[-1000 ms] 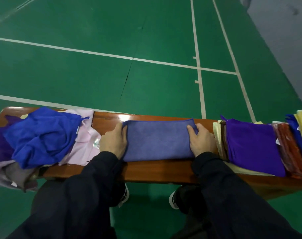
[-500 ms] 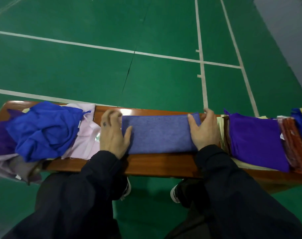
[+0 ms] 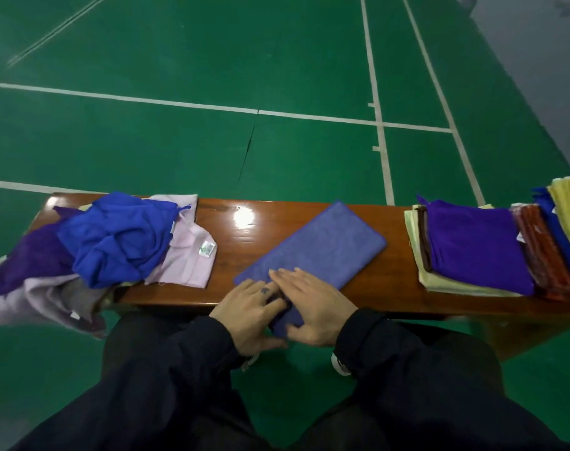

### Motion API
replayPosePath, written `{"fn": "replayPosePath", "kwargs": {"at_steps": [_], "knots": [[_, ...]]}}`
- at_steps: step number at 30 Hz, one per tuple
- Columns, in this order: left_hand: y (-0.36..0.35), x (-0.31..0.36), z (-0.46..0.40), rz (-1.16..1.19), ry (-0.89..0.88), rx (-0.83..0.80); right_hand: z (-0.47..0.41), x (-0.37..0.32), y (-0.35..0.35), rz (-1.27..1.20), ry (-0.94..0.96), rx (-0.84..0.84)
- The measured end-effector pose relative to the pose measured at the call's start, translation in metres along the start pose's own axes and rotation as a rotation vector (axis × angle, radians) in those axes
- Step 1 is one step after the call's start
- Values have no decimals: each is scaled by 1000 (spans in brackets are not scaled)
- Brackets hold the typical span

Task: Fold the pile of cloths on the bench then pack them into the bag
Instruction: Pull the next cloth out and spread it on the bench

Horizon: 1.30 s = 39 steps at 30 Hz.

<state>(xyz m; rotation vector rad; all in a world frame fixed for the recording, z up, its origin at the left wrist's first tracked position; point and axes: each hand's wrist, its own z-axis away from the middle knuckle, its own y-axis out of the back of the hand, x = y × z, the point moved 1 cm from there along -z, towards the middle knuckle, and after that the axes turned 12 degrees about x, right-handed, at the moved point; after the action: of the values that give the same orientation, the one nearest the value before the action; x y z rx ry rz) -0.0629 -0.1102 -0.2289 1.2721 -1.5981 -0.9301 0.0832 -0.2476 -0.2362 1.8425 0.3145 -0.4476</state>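
Cloths are seen from the head camera: one folded blue cloth (image 3: 312,245) lies slantwise at the bench (image 3: 244,236) middle, its near end overhanging the front edge — held there by the left hand (image 3: 251,312) and right hand (image 3: 309,307), fingers fairly straight. A slip could drop it. Bare wood lies either side — loose pile (image 3: 114,245) left, folded stack (image 3: 472,252) right.

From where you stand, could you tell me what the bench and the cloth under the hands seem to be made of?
Bench: likely varnished wood; reddish-brown grain and a bright glare spot.
Cloth: probably soft microfibre or terry; matte, finely napped blue-violet surface, stitched edge. The fibre itself cannot be told.
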Motion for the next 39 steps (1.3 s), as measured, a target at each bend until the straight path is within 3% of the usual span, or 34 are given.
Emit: {"fn": "replayPosePath", "kwargs": {"at_steps": [3,5,10,14,20,25,28,30,33,35,37,39], "knots": [[13,9,-4,291,119,31,16,8,4,99,101,-102],[17,4,-5,338,170,97,23,14,10,216,167,-163],[-5,-19,6,25,-11,-135,35,13,13,398,206,-116],[-9,-10,6,-212,-32,140,48,1,8,357,202,-7],[-5,36,-23,-267,185,101,54,-6,9,317,-45,124],[-13,35,-22,-43,173,99,46,10,22,205,-191,214],[-19,21,-6,-93,78,-2,40,18,42,72,-358,161],[-22,14,0,-64,78,66,41,24,48,-90,-438,144],[-16,13,-6,189,236,254,37,26,55,-380,-579,269],[-9,18,-12,410,440,328,32,22,61,-615,-684,408],[-6,21,-18,594,693,335,29,23,62,-706,-740,405],[-6,20,-23,600,789,363,28,24,58,-656,-764,341]]}}
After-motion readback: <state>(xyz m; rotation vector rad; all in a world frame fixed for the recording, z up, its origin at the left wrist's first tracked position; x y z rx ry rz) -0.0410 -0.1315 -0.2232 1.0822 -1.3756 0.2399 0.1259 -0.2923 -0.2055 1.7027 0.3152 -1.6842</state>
